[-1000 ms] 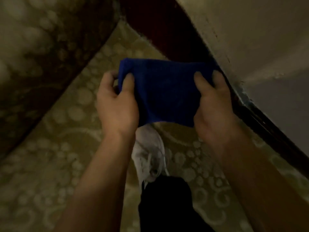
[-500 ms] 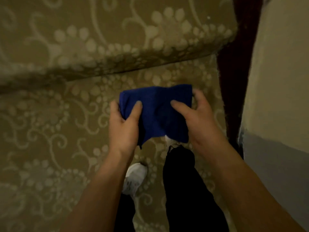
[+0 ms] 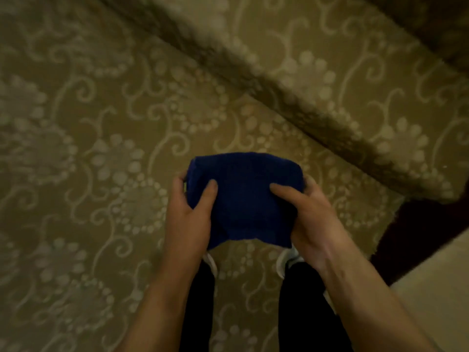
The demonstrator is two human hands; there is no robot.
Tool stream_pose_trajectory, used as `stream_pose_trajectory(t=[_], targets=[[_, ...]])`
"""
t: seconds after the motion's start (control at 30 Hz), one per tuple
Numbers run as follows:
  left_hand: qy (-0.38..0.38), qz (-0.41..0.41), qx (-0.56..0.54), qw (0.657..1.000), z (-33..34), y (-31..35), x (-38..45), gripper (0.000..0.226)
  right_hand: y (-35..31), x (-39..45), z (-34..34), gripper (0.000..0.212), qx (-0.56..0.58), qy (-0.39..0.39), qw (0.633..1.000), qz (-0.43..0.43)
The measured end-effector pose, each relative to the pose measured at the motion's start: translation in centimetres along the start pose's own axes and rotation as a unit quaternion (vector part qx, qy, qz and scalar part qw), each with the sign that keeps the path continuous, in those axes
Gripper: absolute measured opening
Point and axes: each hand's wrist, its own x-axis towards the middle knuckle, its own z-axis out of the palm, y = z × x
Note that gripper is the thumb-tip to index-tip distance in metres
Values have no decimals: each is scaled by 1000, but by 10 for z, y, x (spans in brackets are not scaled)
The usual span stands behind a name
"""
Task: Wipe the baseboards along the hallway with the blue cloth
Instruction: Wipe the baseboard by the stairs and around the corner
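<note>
Here my left hand (image 3: 189, 219) grips the left edge of the blue cloth (image 3: 243, 199), thumb on top and fingers curled underneath. The cloth hangs folded between both hands, above the patterned carpet (image 3: 101, 148) and my white shoes (image 3: 285, 261). My right hand (image 3: 313, 219) pinches its right edge. A carpeted step (image 3: 342, 85) rises further right.

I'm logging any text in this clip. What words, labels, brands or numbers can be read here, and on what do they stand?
None can be read.
Blue cloth, held by the left hand and the right hand: plain, no tag or label in view.
Carpet: only a floral and dot pattern, no lettering.
Shoes: mostly hidden; no brand mark can be made out.
Wall: bare.
</note>
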Motion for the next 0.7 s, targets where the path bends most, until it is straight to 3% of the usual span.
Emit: stream_pose_trajectory(t=[0.23,0.4,0.47,0.7], targets=[[99,23,-136,986,-138,115,27,32,-37,-33,201,43,-73,-134,988,2],[149,62,-208,965,-195,156,66,40,-47,-13,297,37,-129,-236,961,57],[176,63,-208,960,-211,157,84,39,-43,4,319,37,-149,-251,955,61],[212,-6,-203,956,-250,179,134,35,-58,48,389,36,-245,-233,940,-45]])
